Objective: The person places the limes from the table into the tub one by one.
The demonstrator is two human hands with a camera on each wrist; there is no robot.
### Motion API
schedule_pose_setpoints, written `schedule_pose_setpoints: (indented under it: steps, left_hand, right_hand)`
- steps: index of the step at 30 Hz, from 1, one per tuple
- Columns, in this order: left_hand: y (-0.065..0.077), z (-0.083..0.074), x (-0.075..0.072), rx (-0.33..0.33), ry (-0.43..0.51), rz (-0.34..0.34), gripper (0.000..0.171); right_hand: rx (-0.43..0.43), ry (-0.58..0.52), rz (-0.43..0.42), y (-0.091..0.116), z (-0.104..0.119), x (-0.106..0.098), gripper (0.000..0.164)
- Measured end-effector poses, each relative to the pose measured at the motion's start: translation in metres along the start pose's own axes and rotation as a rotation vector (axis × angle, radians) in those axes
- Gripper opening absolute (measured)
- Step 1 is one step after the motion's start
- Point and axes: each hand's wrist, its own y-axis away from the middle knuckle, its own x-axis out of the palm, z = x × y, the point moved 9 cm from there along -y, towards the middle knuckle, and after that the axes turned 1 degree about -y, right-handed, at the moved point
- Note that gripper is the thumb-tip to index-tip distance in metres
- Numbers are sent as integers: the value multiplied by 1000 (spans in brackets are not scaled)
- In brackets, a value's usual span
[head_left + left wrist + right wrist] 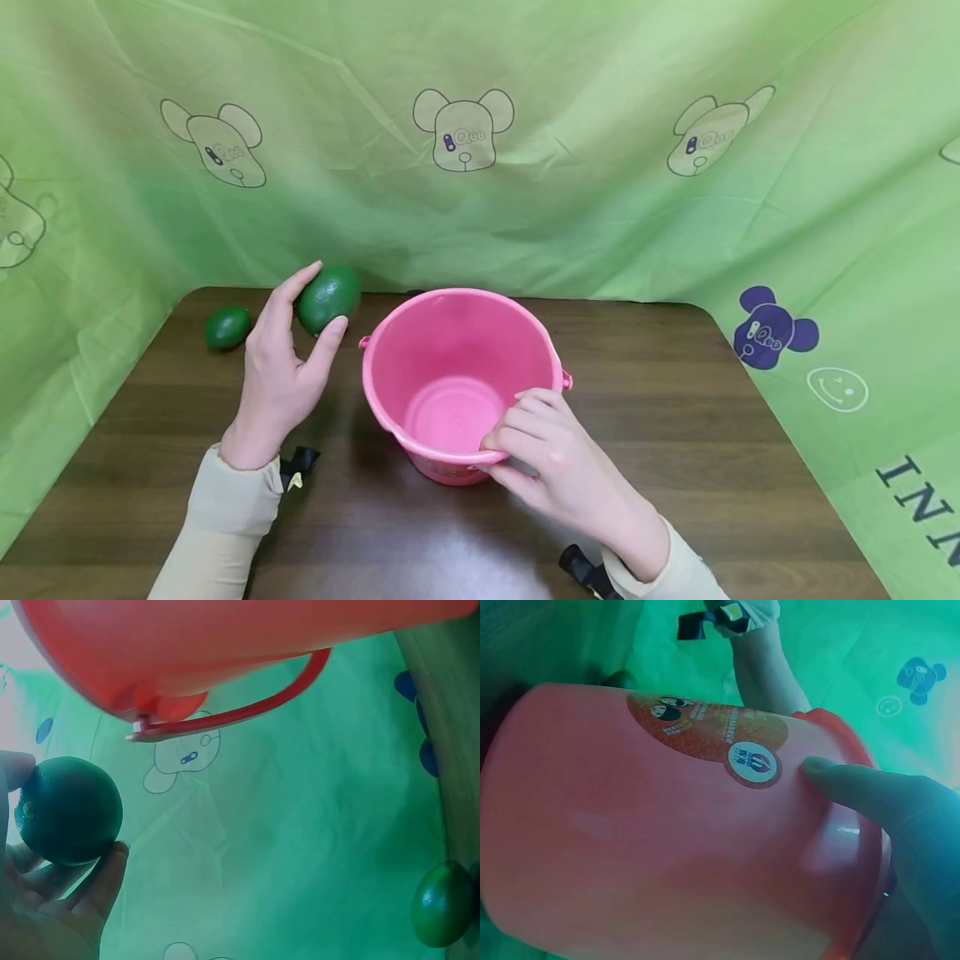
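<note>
A pink bucket [457, 342] stands upright near the middle of the wooden table, and its inside shows nothing but the bare bottom. My right hand [551, 458] grips its near rim, thumb outside and fingers over the edge; the thumb [855, 787] lies beside a printed label in the right wrist view. To the left of the bucket, my left hand [281, 367] holds a round green fruit, like a lime [328, 300], between thumb and fingers, raised above the table. A smaller green lime [228, 327] lies on the table to the left of that hand.
Green cloth [465, 225] with printed bear heads hangs behind and at both sides of the table [660, 400]. The bucket's handle [255, 709] hangs along its outer side in the left wrist view. Black straps [300, 467] sit at both wrists.
</note>
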Motion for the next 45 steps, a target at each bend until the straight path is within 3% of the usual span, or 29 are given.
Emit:
schedule_pose_setpoints:
  steps: [6,15,26,30,36,45]
  left_hand:
    - [-1,-3,-5,-8,14,-19,57]
    - [-2,-6,-6,16,28,-17,59]
    - [-2,-9,-10,19,21,-39,60]
    - [-3,-14,-11,25,23,-43,59]
    - [-7,-26,-15,28,29,-52,58]
    - [-7,-28,-16,29,33,-54,61]
  right_hand:
    - [15,33,12,0,3,3,18]
    - [0,30,-5,-3,12,3,5]
    - [-71,-34,-40,-10,27,-2,10]
    - [-61,-34,-29,-10,27,-2,12]
    - [-3,-22,-8,-8,21,-4,30]
    - [136,-38,-8,-5,3,-17,64]
